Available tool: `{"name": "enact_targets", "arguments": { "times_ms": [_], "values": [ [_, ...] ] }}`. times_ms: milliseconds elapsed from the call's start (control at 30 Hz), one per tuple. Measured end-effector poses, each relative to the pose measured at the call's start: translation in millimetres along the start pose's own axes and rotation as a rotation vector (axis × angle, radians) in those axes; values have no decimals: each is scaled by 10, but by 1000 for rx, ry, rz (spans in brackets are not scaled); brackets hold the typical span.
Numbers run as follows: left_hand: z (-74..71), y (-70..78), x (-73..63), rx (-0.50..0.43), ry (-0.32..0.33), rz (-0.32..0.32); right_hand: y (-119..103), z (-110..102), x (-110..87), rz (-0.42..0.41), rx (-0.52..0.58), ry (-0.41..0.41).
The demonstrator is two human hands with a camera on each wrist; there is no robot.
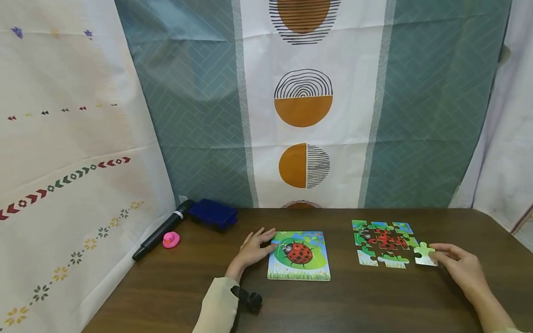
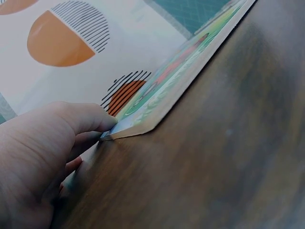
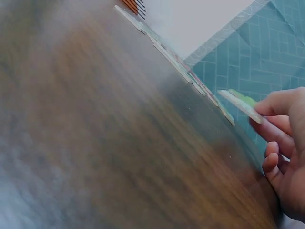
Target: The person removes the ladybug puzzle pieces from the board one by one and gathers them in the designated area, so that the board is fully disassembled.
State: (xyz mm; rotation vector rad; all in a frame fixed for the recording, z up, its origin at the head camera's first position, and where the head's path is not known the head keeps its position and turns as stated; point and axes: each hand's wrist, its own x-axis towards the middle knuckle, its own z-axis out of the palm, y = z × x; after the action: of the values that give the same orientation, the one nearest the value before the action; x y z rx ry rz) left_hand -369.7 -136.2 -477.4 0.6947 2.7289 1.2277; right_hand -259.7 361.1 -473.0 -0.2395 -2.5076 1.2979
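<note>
In the head view, a square ladybug picture board [image 1: 299, 256] lies flat on the table. My left hand [image 1: 255, 248] rests at its left edge, fingers fairly straight, with the thumb touching the board. The left wrist view shows the thumb [image 2: 90, 117] against the board's edge [image 2: 157, 126]. Further right lies a partly joined ladybug jigsaw puzzle [image 1: 385, 241], with gaps along its lower side. My right hand [image 1: 463, 269] pinches a green and white puzzle piece [image 1: 425, 255] beside its right edge. Seen from the right wrist, that piece [image 3: 240, 106] is raised and tilted.
On the left of the brown table [image 1: 332, 316] are a pink toy duck [image 1: 171, 239], a long black rod-shaped object [image 1: 160, 231] with a white band, and a dark blue object [image 1: 213, 213]. A patterned curtain [image 1: 313, 99] hangs behind the table.
</note>
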Motion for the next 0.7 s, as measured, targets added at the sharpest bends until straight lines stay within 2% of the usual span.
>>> {"name": "enact_targets", "arguments": {
  "times_ms": [167,267,400,700],
  "values": [
    [6,19,-13,-4,-3,9,15,-15,-5,-54,-98,-99],
    [1,25,-14,1,1,3,12,-17,-2,-89,-162,-131],
    [-10,22,-2,7,1,7,8,-14,10,-118,-234,-137],
    [-10,2,0,10,9,9,-20,2,10,-133,-284,-151]
  ]
}}
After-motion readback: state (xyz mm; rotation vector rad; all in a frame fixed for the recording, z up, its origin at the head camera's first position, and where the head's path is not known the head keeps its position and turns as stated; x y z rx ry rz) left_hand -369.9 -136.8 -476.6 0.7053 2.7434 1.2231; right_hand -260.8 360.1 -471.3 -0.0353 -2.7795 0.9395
